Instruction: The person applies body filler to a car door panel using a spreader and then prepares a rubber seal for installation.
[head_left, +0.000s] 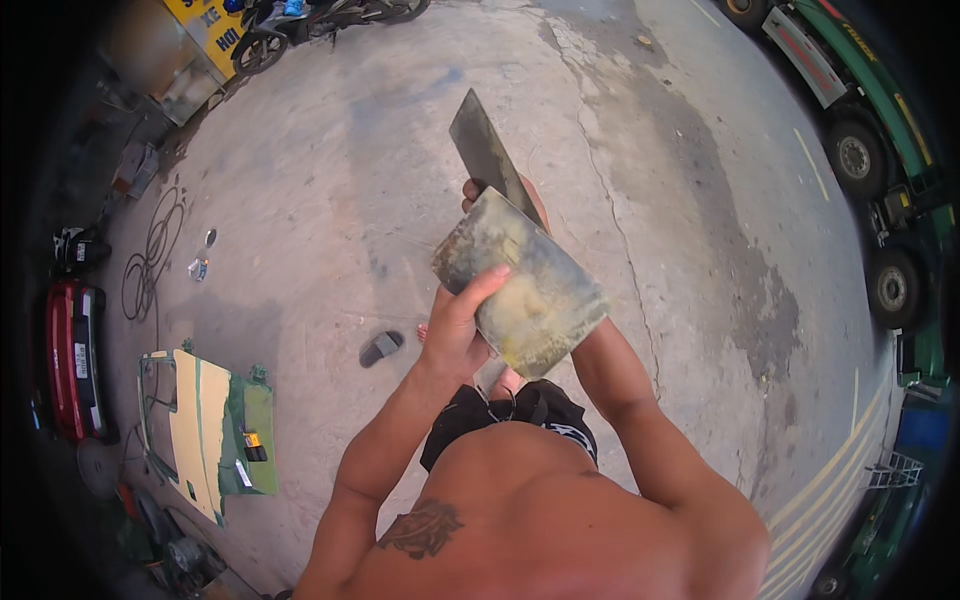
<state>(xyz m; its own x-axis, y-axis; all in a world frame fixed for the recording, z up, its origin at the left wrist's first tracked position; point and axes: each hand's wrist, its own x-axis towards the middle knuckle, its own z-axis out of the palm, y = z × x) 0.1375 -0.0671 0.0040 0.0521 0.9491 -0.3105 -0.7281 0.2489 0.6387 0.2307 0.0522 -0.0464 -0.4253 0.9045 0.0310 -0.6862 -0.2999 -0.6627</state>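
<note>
My left hand [462,318] is closed on the near left edge of a flat square putty board [540,285], its thumb lying on top. Grey and yellowish smears cover the board. Beyond it, my right hand [534,205] is wrapped round a wide flat putty spreader [484,140], a thin dark blade slanting up to the far left. Fingertips show at the blade's left side. The board hides much of my right hand and the blade's lower end, so I cannot tell whether blade and board touch.
A vehicle door [205,425], cream and green, lies at lower left. A dark slipper [381,348] rests near my feet. A hose [150,260] is coiled on the concrete. A red bumper [72,360] stands far left, a motorbike [300,25] at the back, a green truck [890,130] at right.
</note>
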